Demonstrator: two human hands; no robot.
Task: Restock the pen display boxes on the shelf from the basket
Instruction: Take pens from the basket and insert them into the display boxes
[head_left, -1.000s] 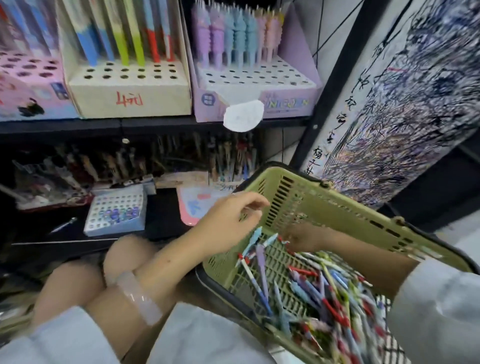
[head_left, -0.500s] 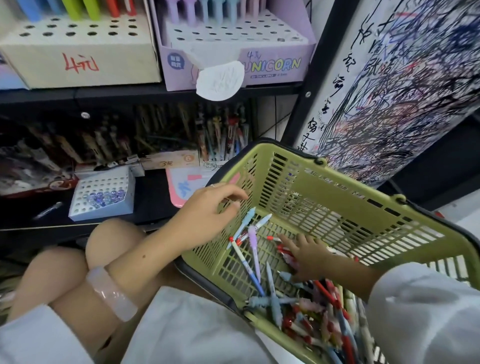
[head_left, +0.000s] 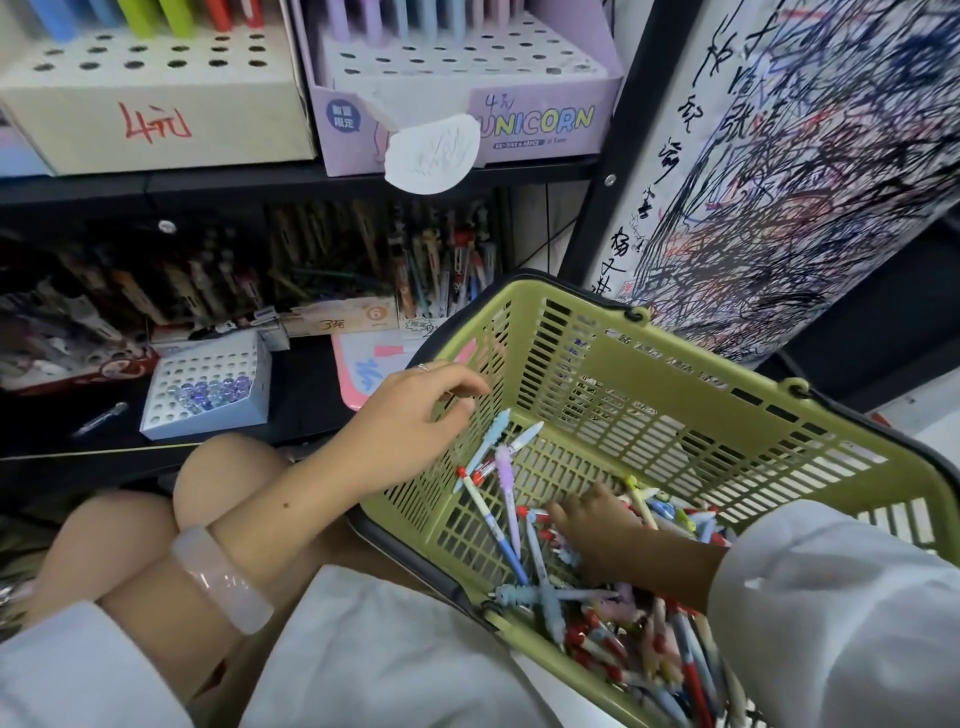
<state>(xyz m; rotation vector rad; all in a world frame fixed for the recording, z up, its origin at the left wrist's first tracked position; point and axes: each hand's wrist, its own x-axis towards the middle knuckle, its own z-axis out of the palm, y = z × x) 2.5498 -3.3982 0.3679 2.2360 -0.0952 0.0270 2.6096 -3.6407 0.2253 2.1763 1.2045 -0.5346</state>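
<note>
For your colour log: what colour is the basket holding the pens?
Olive green basket, black rim, seen in the head view.

In front of me a black shelf (head_left: 291, 183) is carrying two pen display boxes side by side on its upper board. The cream box (head_left: 156, 104) with red handwriting is sitting on the left, the purple UNICORN box (head_left: 519, 124) is sitting just beside it on the right, and a white paper tag (head_left: 431, 153) is hanging over the purple box's front edge. The lower board (head_left: 306, 400) is holding a small white tray of holes (head_left: 208, 389) with bluish beads in it at the near left, a loose pen (head_left: 98, 418) lying further left, a pink-edged card (head_left: 363, 374) lying flat, and dim rows of packaged pens (head_left: 441, 270) standing at the far side.
</note>
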